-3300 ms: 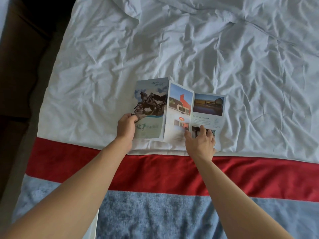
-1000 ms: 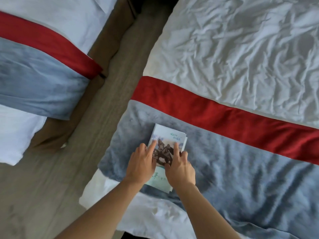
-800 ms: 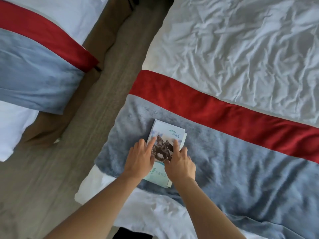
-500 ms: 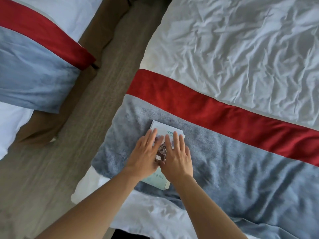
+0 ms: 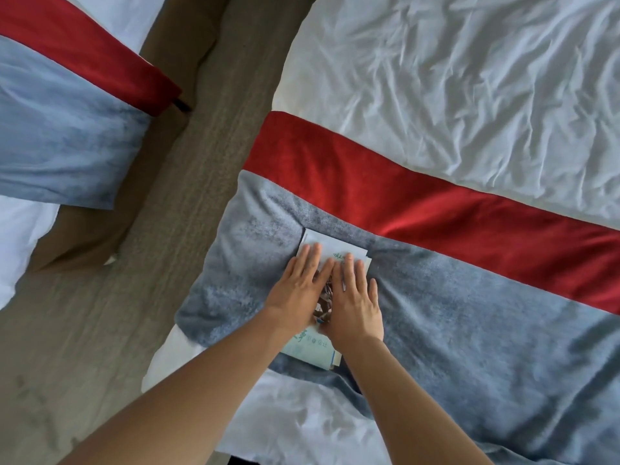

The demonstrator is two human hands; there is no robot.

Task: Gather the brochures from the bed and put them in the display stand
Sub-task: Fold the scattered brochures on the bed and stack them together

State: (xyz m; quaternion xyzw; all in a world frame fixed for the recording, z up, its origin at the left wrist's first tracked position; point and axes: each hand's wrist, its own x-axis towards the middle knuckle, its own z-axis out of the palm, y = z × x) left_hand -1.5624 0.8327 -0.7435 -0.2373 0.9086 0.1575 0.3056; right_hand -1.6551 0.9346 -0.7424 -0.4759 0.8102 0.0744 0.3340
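We see both hands flat on a folded brochure [image 5: 332,250], palms down, fingers straight & close together, pressing it, not pinching. The left hand [image 5: 297,290] sits on its left half, the right hand [image 5: 354,302] on its right half, thumbs nearly touching in the middle. The brochure lies on the grey-blue blanket [image 5: 469,330] of the bed [image 5: 453,78], near the bed's corner at approx 7 o'clock. Its top edge peeks out at 12 o'clock from the fingers, its bottom w/ green letters at 6 o'clock under the wrists. A red stripe [image 5: 402,199] runs just past it at 12 o'clock. White sheet beyond is wrinkly. At 9 o'clock we see wood floor [image 5: 188,203], then a 2nd bed [image 5: 60,135].
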